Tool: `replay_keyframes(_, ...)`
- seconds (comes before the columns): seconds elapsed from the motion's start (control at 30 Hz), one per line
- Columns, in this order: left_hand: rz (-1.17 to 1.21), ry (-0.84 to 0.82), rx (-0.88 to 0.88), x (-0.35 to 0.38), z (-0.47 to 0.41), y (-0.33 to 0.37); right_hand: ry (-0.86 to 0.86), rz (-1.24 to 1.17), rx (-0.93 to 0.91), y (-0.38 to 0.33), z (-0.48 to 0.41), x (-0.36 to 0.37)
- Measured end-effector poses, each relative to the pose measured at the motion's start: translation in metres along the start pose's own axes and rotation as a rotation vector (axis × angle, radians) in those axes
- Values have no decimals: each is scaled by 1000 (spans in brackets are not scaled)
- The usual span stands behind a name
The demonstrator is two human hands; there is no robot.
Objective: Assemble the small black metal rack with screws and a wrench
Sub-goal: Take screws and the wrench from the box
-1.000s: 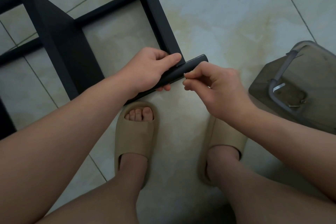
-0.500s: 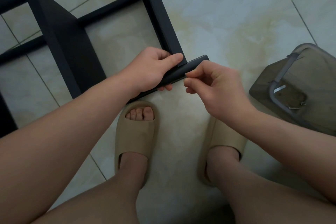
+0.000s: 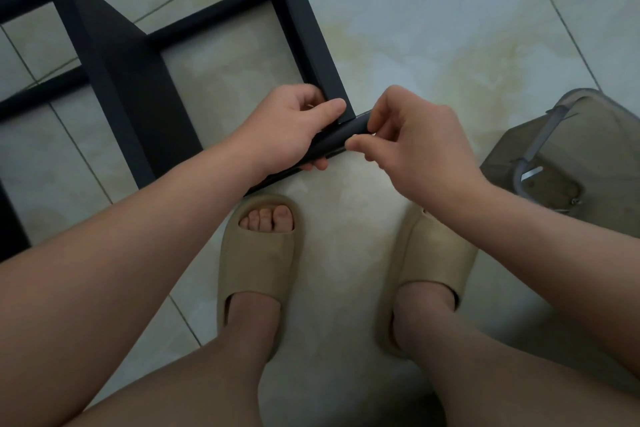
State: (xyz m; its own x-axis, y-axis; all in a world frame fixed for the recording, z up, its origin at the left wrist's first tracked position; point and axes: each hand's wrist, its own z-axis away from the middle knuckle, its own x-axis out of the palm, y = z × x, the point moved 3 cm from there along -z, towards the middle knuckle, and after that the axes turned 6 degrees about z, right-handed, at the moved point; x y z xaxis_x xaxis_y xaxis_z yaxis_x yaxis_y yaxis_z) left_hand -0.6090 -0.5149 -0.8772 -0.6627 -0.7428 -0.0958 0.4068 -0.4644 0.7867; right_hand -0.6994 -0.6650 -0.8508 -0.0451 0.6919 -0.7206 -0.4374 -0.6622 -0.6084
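The black metal rack [image 3: 114,73] lies on the tiled floor at the upper left, with one flat upright [image 3: 304,35] running down to a round black tube [image 3: 337,139]. My left hand [image 3: 287,128] grips that tube where it meets the upright, thumb on top. My right hand [image 3: 412,139] pinches something small at the tube's right end; the item itself is hidden by the fingertips. No wrench is in view.
A translucent grey plastic stool [image 3: 575,163] lies tipped over at the right, with small screws on it. My two feet in beige slippers [image 3: 259,267] stand on the floor just below the hands. Pale marbled tiles [image 3: 450,28] stretch beyond the rack.
My right hand has shifted up and over the tube's right end, now covering it; the left hand keeps its grip on the tube.
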Motion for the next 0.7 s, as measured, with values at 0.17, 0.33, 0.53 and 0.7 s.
replay_keyframes(0.17,-4,65,21,-13,-7,8,-42,201,-62,-16,-28,-9)
replay_keyframes(0.33,-72,232,13,-17,-9,15,-103,340,-201,-17,-32,-15)
replay_keyframes(0.53,-350,495,-14,-5,20,48,-195,337,-284,8,10,-52)
replay_keyframes(0.7,-624,309,157,48,46,97,-137,577,-270,45,51,-103)
